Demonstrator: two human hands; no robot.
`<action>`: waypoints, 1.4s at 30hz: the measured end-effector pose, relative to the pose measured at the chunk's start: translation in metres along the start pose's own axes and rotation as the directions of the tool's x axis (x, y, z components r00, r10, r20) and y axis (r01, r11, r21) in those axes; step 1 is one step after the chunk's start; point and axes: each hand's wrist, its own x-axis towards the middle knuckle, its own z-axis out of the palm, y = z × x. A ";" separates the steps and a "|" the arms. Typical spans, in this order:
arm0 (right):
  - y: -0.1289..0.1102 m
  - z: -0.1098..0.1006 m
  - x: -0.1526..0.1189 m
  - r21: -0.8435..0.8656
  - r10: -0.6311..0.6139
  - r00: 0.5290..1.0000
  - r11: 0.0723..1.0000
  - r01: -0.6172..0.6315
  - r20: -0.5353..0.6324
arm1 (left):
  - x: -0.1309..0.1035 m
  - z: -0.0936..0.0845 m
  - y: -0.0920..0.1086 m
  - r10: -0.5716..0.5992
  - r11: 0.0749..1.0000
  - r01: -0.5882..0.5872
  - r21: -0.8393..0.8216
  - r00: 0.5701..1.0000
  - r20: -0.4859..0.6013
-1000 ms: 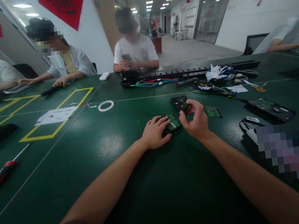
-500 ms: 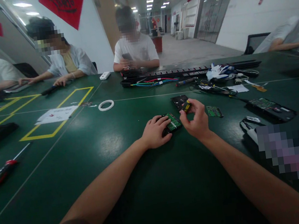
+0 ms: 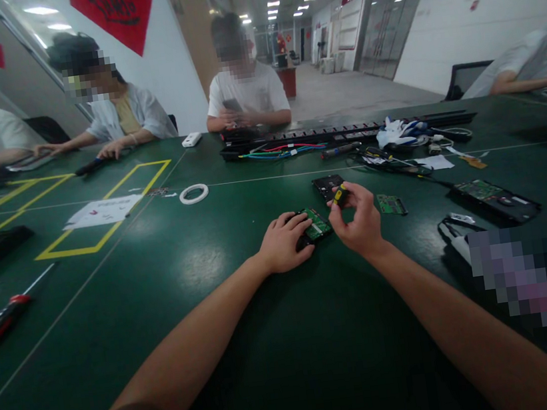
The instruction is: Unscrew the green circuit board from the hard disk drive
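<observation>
Since the left hand [image 3: 283,241] only rests flat on the drive with the green board [image 3: 315,224] mid-table while the right hand [image 3: 358,217] pinches a yellow-handled screwdriver [image 3: 339,195], probably bit-down, a slip could gouge the board.

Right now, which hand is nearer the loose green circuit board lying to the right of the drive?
Right. The right hand, pinching a yellow-handled screwdriver, sits just left of that loose circuit board; the left hand rests farther left, on the hard drive.
</observation>
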 end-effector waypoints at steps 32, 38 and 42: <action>-0.004 -0.002 0.002 -0.009 -0.041 0.999 0.999 0.040 -0.020 | -0.001 0.000 0.000 0.002 1.000 -0.002 -0.005 1.000 -0.002; -0.004 0.001 0.001 0.039 -0.023 0.999 0.999 0.025 -0.027 | 0.000 0.000 0.000 0.000 1.000 0.000 0.001 1.000 0.007; -0.006 0.001 0.002 -0.009 -0.034 0.998 0.999 0.033 -0.043 | 0.000 0.001 -0.001 0.006 1.000 -0.006 0.003 1.000 -0.003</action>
